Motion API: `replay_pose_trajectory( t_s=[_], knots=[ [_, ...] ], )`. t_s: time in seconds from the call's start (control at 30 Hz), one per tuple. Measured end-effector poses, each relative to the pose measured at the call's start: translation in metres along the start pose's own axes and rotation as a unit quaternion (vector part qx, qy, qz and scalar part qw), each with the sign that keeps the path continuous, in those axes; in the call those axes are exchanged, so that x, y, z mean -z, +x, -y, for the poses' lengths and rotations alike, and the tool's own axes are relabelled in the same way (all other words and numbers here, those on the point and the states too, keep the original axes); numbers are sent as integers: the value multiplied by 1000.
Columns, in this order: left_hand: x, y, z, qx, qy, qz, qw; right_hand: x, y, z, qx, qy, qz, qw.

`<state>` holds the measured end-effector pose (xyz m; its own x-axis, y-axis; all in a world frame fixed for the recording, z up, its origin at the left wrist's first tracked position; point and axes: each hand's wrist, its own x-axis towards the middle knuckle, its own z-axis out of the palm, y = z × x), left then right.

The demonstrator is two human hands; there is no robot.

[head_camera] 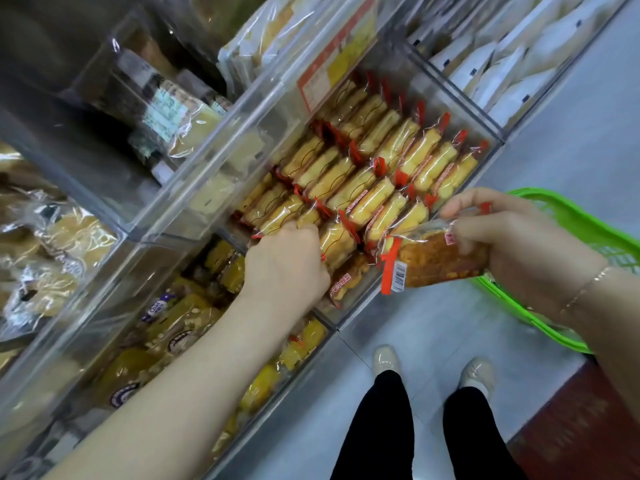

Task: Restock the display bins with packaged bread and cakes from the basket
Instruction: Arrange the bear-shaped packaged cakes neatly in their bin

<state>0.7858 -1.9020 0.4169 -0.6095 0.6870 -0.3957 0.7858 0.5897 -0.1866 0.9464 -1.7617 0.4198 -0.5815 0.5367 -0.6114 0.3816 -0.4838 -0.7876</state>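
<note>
L hand (285,259) curled in bin (491,147) | R hand (512,237) grips cake pack (440,259)

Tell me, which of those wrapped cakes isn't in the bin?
The cake held in the right hand, out past the clear bin. It shows its barcode; the others stand packed in rows.

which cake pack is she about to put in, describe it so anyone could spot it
Start at the clear plastic bin packed with rows of yellow cakes in red-trimmed wrappers. Just off its near corner, the right hand grips one clear-wrapped cake pack. It alone is outside the rows, showing a browned face and a barcode label.
</note>
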Motion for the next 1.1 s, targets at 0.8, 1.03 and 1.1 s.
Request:
replay_pose_trajectory(
  t_s=[0.8,1.03,1.1],
  knots=[
    [23,-14,15,113,-409,43,904,-7,9,-22,150,77,29,985],
    [15,-30,13,118,-685,165,700,-32,-9,-42,249,-25,92,964],
    [11,-29,18,87,-697,137,699,-30,-11,-39,205,-1,127,970]
  ],
)
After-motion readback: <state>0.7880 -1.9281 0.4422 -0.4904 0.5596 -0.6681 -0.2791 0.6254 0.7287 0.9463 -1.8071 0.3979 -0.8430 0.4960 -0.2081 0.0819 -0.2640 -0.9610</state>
